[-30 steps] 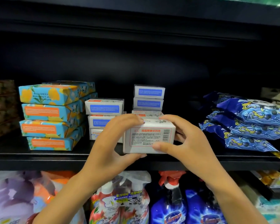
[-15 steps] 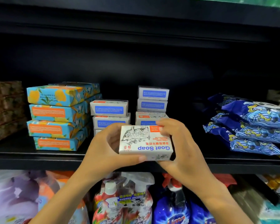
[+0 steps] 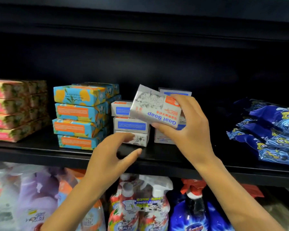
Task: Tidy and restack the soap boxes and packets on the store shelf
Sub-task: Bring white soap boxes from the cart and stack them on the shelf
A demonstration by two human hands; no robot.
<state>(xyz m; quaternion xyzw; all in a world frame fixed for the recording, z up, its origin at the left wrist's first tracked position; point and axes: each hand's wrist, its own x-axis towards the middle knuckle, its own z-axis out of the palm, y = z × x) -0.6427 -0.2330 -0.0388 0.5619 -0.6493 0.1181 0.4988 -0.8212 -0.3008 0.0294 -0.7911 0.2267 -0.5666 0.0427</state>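
**Left hand lets go; soap box rises one-handed**

Since half a second ago the left hand (image 3: 112, 157) has come off the Goat Soap box (image 3: 155, 108) and dropped toward the front edge of the shelf (image 3: 40, 155). Its fingers are now spread and hold nothing, close to the bottom box of the left white stack (image 3: 131, 125). The right hand (image 3: 188, 130) has lifted the box alone. Thumb beneath and fingers over the top pinch its right end, and the box is tilted, its left corner highest, in front of both the left stack and the right white stack (image 3: 163, 139).

Risks, as I judge them:
- A grip on one end only lets the free end sag or twist. A slip would send the box past the shelf's front edge onto the spray bottles (image 3: 140, 205) below.
- The raised corner sits near the left stack's top box, so a careless swing could knock it backward.
- That stack's bottom box faces differently from those above, so the pile may be uneven.

Readable print: "Goat Soap" in blue, upside down to the camera, with small red characters and an orange panel I cannot read. The blue-and-orange boxes (image 3: 80, 117) and the bottles carry lettering too blurred to make out. The blue packets (image 3: 274, 130) near the right end show patterns only.
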